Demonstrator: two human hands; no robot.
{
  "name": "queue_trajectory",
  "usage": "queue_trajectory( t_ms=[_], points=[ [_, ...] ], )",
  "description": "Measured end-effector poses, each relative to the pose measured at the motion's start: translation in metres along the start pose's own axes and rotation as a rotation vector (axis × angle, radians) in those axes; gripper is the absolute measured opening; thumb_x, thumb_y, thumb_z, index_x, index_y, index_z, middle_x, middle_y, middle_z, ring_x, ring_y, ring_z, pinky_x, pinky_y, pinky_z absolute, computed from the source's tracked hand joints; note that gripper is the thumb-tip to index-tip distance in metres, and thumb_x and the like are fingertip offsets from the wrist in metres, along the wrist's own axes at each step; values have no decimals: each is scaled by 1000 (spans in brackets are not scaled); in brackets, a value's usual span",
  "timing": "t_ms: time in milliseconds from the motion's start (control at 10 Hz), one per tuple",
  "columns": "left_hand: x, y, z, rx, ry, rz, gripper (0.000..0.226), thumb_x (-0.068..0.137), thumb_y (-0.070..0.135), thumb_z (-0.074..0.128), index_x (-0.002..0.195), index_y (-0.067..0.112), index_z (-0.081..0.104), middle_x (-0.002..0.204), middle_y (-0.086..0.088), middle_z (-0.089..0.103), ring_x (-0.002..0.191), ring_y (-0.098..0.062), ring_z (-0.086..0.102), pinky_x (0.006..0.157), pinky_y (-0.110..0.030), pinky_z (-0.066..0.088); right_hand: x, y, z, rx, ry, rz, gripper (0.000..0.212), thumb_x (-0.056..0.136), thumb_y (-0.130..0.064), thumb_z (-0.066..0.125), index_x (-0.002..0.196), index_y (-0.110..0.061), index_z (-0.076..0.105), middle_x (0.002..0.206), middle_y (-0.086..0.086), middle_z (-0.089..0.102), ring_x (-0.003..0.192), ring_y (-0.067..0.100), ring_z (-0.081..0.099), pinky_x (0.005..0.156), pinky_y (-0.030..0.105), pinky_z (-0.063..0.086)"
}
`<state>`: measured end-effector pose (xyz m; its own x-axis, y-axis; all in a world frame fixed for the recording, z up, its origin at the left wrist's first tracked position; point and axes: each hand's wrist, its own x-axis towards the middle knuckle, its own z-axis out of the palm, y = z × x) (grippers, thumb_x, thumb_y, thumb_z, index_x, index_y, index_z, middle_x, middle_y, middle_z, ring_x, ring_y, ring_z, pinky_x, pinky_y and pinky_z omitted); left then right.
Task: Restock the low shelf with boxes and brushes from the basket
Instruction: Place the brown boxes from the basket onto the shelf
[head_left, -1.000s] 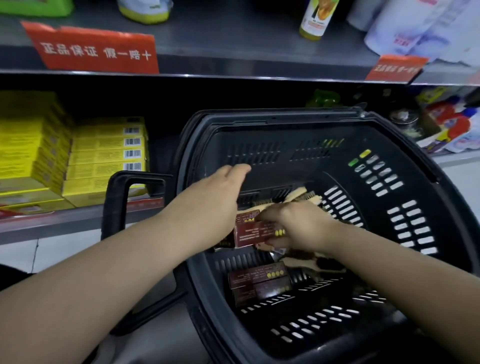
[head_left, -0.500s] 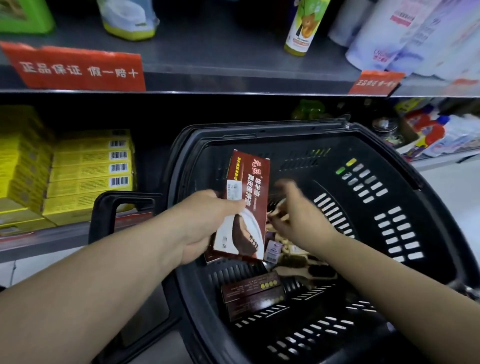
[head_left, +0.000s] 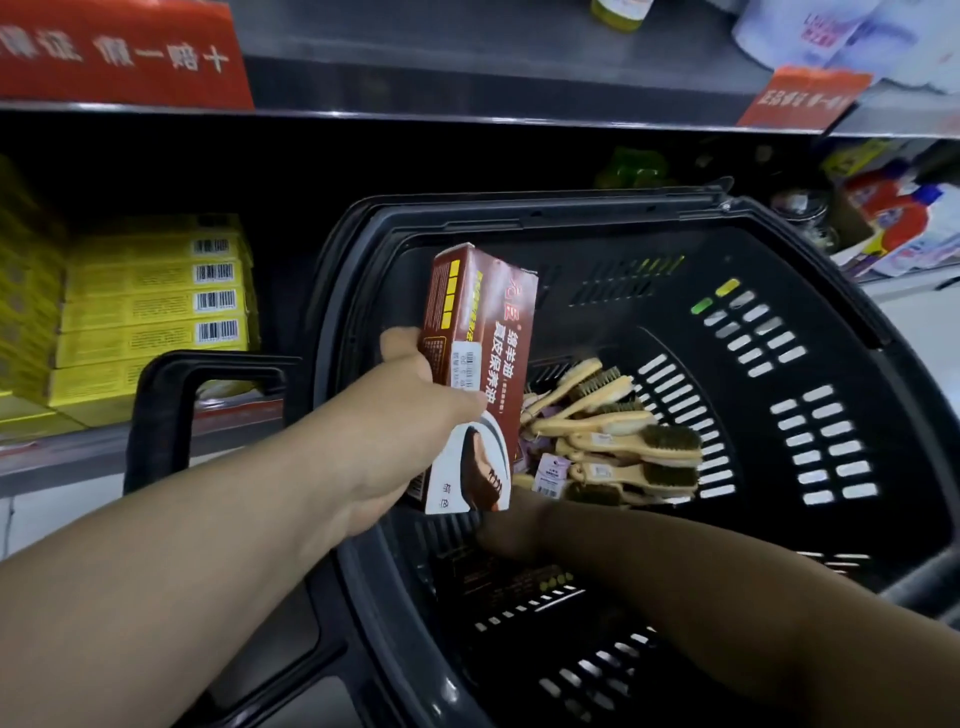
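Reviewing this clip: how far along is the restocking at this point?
Done: nothing visibly; the low shelf shows only yellow boxes. In hand: the left hand holds one brown box above the basket, while the right hand reaches toward dark boxes on its floor; its grip is unclear. Left: those boxes and the whole pile of brushes.

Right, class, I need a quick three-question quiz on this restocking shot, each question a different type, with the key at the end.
1. True or false: the left hand grips a brown box.
2. Where do the wooden brushes lie? A on the floor; B in the basket; C in a drawer.
3. Fill in: the stacked boxes on the low shelf are ____.
Key: 1 true; 2 B; 3 yellow.
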<state>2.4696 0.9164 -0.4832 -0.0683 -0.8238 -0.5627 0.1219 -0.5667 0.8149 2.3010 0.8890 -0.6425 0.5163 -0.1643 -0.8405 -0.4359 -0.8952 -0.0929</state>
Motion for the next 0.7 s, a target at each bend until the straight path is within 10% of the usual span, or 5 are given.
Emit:
queue_trajectory(
  t_ms=[100, 400, 600, 700],
  points=[
    [3, 1, 0, 7, -11, 11, 45, 93, 8, 54, 130, 25, 34, 108, -1, 64, 88, -14, 65, 71, -31, 55, -34, -2, -22, 43, 51, 104, 23, 91, -23, 56, 108, -8, 59, 107, 15, 64, 99, 31, 62, 75, 33, 47],
    [3, 9, 5, -197, 66, -83, 25, 95, 28, 50, 117, 17, 49, 89, -7, 70, 69, -18, 70, 64, -33, 56, -190, 24, -64, 185, 1035, 468, 56, 60, -14, 81, 109, -18, 56, 94, -3, 64, 89, 24, 64, 62, 26, 45],
    [1, 11, 6, -190, 22, -140, 25, 95, 26, 50, 113, 10, 58, 93, -11, 74, 84, -27, 71, 77, -42, 55, -188, 5, -68, 98, 1458, 141, 48, 69, -6, 78, 109, -12, 50, 117, 12, 63, 113, 24, 57, 90, 35, 52],
    [0, 7, 2, -181, -36, -142, 33, 97, 36, 45, 108, 13, 66, 91, -9, 75, 82, -24, 72, 71, -37, 54, -171, -1, -68, 30, 1455, 86, 56, 64, 0, 82, 108, -10, 48, 118, 15, 61, 109, 32, 59, 78, 42, 57]
  ],
)
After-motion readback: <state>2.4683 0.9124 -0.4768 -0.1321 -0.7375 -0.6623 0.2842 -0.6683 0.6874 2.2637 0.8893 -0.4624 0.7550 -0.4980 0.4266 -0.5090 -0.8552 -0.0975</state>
